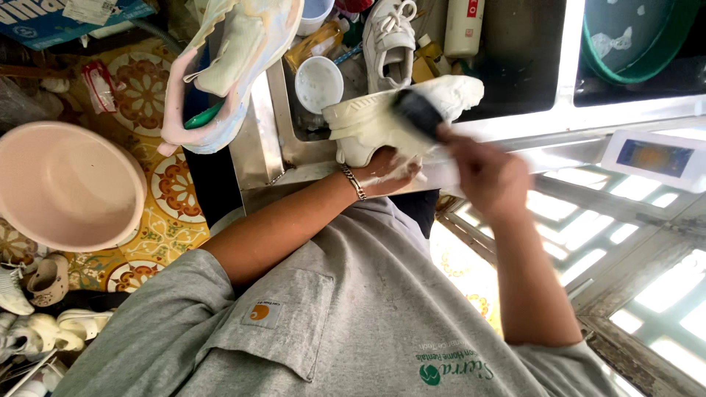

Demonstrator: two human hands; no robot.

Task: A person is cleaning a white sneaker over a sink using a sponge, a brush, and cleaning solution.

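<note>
My left hand (384, 173), with a metal bracelet on the wrist, grips a cream-white sneaker (368, 121) from below and holds it over the edge of a metal sink (259, 151). My right hand (487, 175) is closed on a dark scrubbing brush (418, 112), which presses on the sneaker's upper side. The hand and brush are blurred by motion. White foam covers the fingers of my left hand. My grey T-shirt fills the lower part of the view.
A pink basin (66, 184) lies on the patterned tile floor at the left. A pastel sneaker (228, 59), a white sneaker (390, 40), a small white bowl (318, 83) and bottles crowd the sink. A green basin (632, 37) sits at the top right. More shoes (40, 294) lie at the lower left.
</note>
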